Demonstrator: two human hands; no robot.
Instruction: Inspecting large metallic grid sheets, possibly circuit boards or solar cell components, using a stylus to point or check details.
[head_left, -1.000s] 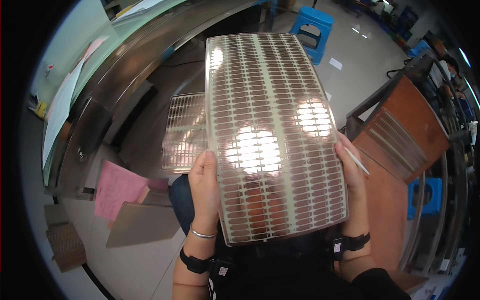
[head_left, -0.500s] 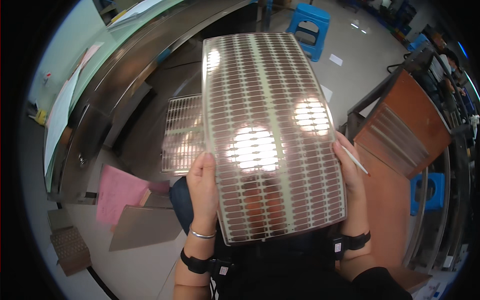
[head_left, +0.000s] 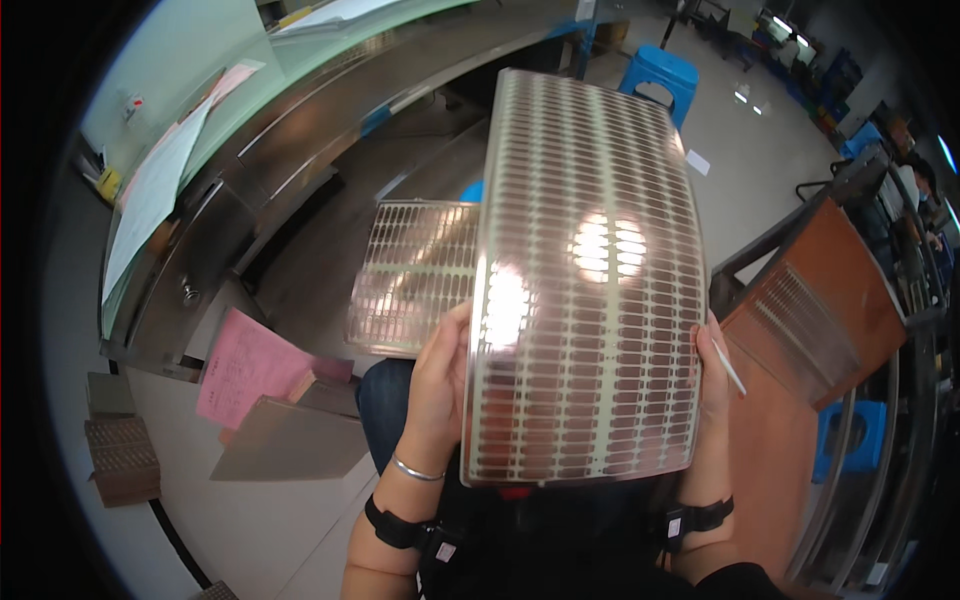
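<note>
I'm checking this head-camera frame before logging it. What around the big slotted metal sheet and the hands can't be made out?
- Left hand: fingertips hidden behind the slotted metal sheet.
- Right hand: mostly behind the sheet's right edge; its thin white stick is too small to identify.
- Two slot patches: washed out by lamp glare.
- Second slotted sheet: right part covered by the held one.
- Pink paper: print too small.

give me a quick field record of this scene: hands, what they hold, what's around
left hand: grips the left edge of the sheet
right hand: holds the sheet's right edge, with a thin white stick between the fingers
sheet: shiny metal, rows of slots, held up and slightly bowed
second sheet: similar, lying flat behind
pink paper: lower left
stool: blue, on the floor behind
wrists: black bands; silver bangle on the left
</note>
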